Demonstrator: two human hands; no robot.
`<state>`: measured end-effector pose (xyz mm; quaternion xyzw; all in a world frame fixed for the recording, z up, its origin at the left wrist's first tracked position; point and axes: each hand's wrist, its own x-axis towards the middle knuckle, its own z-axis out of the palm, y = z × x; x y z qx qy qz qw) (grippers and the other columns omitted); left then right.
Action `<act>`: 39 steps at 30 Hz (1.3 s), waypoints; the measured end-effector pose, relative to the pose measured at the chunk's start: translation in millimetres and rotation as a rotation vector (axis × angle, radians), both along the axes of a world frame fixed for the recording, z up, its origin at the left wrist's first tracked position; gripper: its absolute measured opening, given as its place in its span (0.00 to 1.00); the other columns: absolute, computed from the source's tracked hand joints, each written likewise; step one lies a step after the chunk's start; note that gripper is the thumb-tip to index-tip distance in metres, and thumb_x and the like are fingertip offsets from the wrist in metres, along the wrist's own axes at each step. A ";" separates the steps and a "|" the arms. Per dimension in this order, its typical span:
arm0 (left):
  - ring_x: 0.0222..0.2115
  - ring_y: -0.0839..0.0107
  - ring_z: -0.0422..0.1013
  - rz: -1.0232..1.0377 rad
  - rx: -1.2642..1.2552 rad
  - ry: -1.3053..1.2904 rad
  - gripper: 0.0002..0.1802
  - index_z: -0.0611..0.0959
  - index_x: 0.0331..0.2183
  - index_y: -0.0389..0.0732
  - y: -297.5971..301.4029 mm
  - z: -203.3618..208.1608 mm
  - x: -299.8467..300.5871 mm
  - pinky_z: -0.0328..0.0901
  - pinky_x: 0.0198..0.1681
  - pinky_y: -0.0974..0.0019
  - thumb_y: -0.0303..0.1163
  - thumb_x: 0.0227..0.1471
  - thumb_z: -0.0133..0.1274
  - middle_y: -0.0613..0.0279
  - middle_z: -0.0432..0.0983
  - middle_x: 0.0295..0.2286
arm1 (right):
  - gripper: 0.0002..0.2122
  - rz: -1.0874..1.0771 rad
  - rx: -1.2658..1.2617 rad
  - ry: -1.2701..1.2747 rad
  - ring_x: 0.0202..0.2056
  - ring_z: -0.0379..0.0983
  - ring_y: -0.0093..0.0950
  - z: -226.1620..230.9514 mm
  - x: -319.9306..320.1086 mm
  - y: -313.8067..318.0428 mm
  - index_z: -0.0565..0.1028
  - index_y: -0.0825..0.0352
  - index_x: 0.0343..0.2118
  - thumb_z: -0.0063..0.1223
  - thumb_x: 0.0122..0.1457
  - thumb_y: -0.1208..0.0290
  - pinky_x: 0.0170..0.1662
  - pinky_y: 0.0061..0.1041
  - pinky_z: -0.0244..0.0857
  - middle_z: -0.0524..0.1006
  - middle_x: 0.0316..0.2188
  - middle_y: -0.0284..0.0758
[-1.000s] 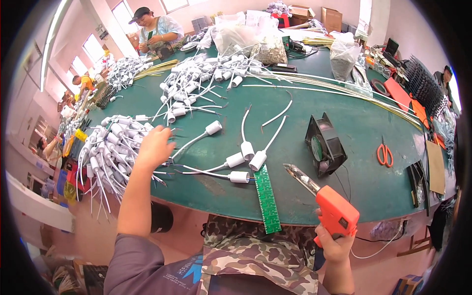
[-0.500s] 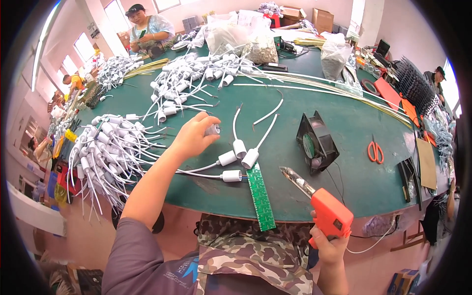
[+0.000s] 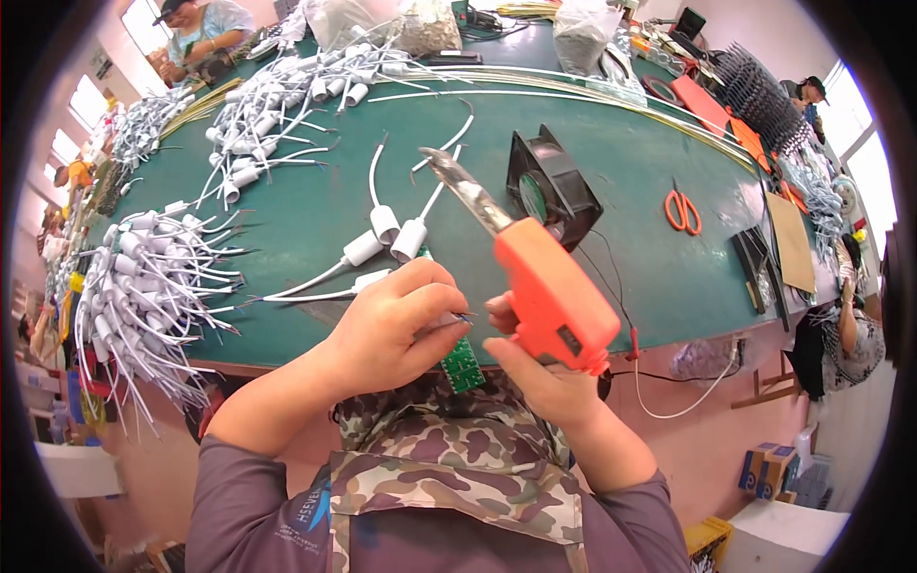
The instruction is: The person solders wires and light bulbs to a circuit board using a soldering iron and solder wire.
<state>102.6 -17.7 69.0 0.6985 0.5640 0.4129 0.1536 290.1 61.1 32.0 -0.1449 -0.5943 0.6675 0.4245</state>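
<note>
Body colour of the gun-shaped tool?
Orange-red body on the gun-shaped tool, best seen in the head view.

The soldering gun [image 3: 554,291] looks smooth plastic, its barrel [image 3: 472,196] metal.

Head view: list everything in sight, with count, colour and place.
Table: one, green, centre.
Heaped sockets: many, white, left and far left.
Loose sockets: at least four, white, middle.
Board: one, green, table's front edge.
Soldering gun: one, orange, middle.
Fan: one, black, right of middle.
Scissors: one, orange-handled, right.
Rods: several, white and yellowish, far side.
Bags: at least two, clear, far side.
Cardboard: one, brown, right edge.
Boxes: at least two, brown-blue, lower right.
Other people: several, mixed clothing, left and right edges.
Apron: one, camouflage, lower middle.
Left hand: one, bare, middle, around a mostly hidden wired piece.
Right hand: one, bare, middle, around the soldering gun.
</note>
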 end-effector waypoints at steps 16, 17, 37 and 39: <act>0.34 0.61 0.71 -0.156 -0.148 -0.317 0.10 0.77 0.35 0.37 -18.7 -11.0 8.8 0.67 0.37 0.63 0.21 0.46 0.56 0.58 0.72 0.34 | 0.12 0.022 0.282 -0.218 0.34 0.74 0.25 -14.8 3.4 -1.6 0.72 0.70 0.43 0.57 0.56 0.81 0.39 0.21 0.67 0.76 0.36 0.35; 0.34 0.60 0.71 -0.122 -0.084 -0.230 0.10 0.77 0.34 0.37 -21.4 -10.9 11.7 0.68 0.36 0.62 0.21 0.46 0.56 0.57 0.72 0.35 | 0.12 0.025 0.277 -0.215 0.34 0.74 0.25 -6.3 3.0 -6.3 0.72 0.70 0.43 0.57 0.56 0.81 0.39 0.21 0.67 0.76 0.36 0.35; 0.33 0.57 0.70 0.302 0.174 0.442 0.10 0.77 0.29 0.39 -26.2 -51.3 -35.6 0.65 0.35 0.58 0.23 0.40 0.59 0.56 0.71 0.35 | 0.25 0.074 -0.151 -0.153 0.40 0.77 0.32 3.0 40.9 -3.1 0.64 0.75 0.55 0.56 0.54 0.80 0.38 0.27 0.75 0.71 0.50 0.51; 0.35 0.58 0.69 0.354 0.202 0.510 0.08 0.78 0.28 0.39 -21.3 -52.5 -32.1 0.64 0.38 0.58 0.23 0.41 0.59 0.57 0.71 0.36 | 0.27 0.065 -0.199 -0.135 0.41 0.77 0.34 -0.1 46.6 -3.8 0.62 0.76 0.57 0.56 0.54 0.79 0.41 0.30 0.76 0.68 0.53 0.52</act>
